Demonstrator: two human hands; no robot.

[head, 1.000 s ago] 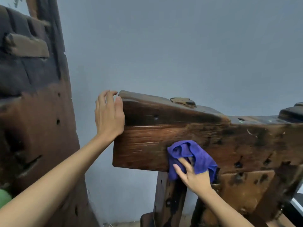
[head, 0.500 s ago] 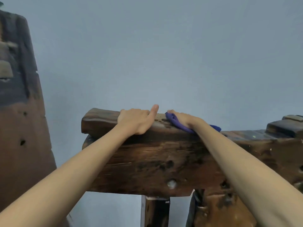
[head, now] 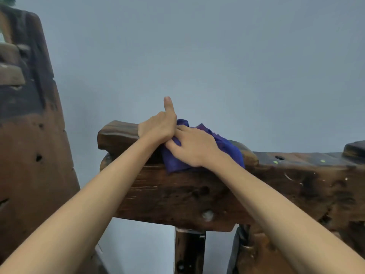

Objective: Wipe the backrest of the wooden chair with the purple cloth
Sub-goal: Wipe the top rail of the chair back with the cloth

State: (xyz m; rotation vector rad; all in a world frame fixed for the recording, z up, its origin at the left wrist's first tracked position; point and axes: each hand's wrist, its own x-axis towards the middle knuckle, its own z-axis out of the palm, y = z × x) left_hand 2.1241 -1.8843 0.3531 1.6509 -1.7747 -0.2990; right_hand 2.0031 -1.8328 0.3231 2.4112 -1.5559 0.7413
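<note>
The dark wooden chair backrest (head: 177, 196) runs as a thick rough beam across the middle of the view. The purple cloth (head: 227, 145) lies draped over its top edge. My right hand (head: 194, 147) presses flat on the cloth, fingers spread, gripping it against the wood. My left hand (head: 160, 127) rests on the top edge just left of the cloth, touching my right hand, with its fingers curled over the far side and the thumb sticking straight up. Part of the cloth is hidden under my right hand.
A second tall wooden piece (head: 29, 155) stands at the left. A plain grey-blue wall (head: 217, 56) is behind. A wooden post (head: 189, 252) under the beam and a raised block (head: 354, 149) at the right end are visible.
The cloth went from the front face of the backrest up onto its top edge. My left hand slid right along the top until it met my right hand, and its thumb now points up.
</note>
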